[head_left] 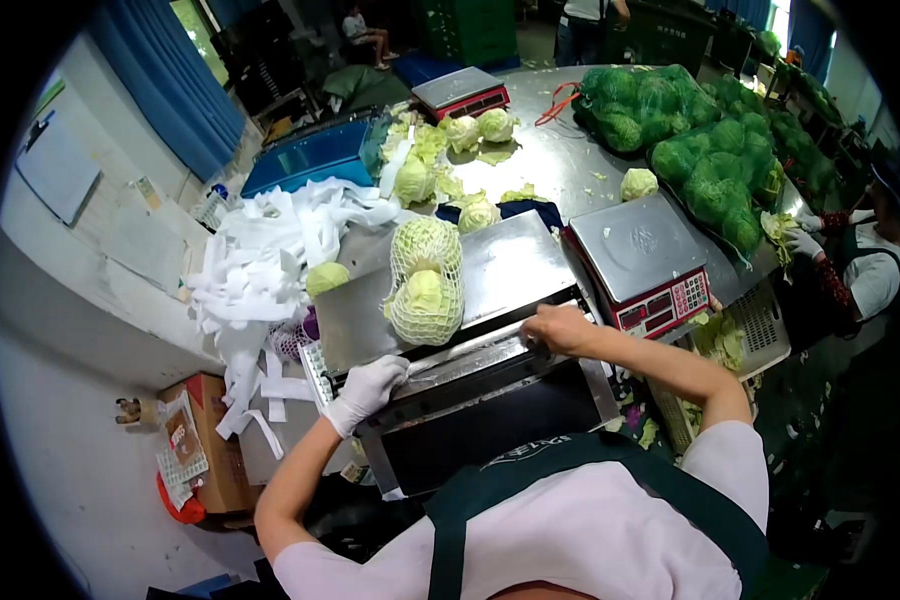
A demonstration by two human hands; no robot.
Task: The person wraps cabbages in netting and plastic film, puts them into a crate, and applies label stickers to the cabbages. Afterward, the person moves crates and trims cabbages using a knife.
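Observation:
My left hand (368, 393), in a white glove, is closed at the left end of a strip of film (460, 358) along the front of a metal machine (510, 265). My bare right hand (560, 330) is closed at the strip's right end. What lies between the fingers of each hand is too small to make out. On the machine's steel top, just beyond my hands, cabbages in a white net (425, 300) lie one behind the other. A dark panel (495, 425) slopes below the strip.
A red scale (638, 250) stands right of the machine, another (460, 92) farther back. White strips (270, 250) are heaped at left. Green net bags of cabbages (715, 170) lie at back right. A gloved co-worker (875, 260) is at far right, near a crate (760, 330).

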